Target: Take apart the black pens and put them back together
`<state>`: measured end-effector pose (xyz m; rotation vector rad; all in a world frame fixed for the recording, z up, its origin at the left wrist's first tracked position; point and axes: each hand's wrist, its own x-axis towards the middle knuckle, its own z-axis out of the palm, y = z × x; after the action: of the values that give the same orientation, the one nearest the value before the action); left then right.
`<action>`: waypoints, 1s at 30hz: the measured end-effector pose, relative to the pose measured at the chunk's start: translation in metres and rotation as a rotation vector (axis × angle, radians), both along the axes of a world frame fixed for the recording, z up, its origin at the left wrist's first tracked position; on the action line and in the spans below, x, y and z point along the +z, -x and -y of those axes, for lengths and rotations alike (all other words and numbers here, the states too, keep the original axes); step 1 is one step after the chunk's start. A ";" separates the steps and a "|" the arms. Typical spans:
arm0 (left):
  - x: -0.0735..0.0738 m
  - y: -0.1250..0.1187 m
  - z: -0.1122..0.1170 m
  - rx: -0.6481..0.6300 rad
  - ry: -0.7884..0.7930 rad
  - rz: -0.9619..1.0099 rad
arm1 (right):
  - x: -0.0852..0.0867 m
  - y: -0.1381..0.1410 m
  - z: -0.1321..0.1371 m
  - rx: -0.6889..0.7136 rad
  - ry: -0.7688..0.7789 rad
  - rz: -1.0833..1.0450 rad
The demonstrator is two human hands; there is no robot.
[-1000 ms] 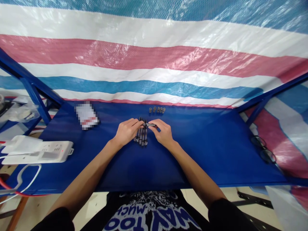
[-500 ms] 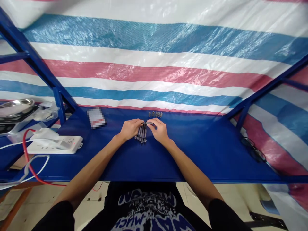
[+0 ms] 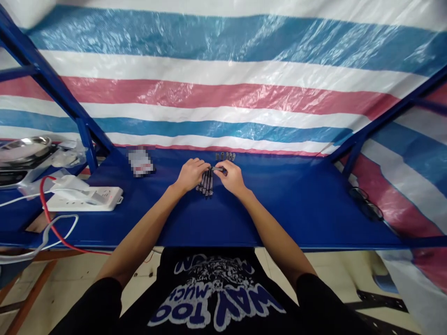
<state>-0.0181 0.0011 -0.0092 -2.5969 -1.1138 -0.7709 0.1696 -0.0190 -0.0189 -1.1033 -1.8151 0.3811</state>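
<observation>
Gripping one pen (image 3: 217,169) crosswise, I close my left hand (image 3: 190,173) and right hand (image 3: 232,177) fingers on it, just above the pile (image 3: 206,184).

Left hand (image 3: 191,173) and right hand (image 3: 232,177) pinch a dark rod (image 3: 217,169) above a bundle (image 3: 206,184).

The slim dark rods (image 3: 206,182) are showing a dull sheen, metal or plastic unclear. Blue cloth-covered bench (image 3: 296,209) is looking matt. Striped woven plastic tarp (image 3: 223,93) is shining glossy, crinkled. White plastic power strip (image 3: 87,199) is looking smooth.
</observation>
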 end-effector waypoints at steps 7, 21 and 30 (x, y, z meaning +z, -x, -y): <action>-0.003 0.001 -0.001 0.001 0.016 -0.003 | -0.002 -0.001 0.000 0.006 -0.032 0.082; -0.001 -0.001 0.009 -0.039 -0.061 0.036 | 0.008 -0.010 0.003 0.055 -0.101 0.172; -0.001 -0.001 0.011 -0.056 -0.094 0.092 | 0.010 -0.010 0.004 0.052 -0.142 0.180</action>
<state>-0.0171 -0.0094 -0.0106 -2.5471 -1.0072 -0.9401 0.1799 -0.0227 -0.0094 -1.0197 -1.9991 0.1848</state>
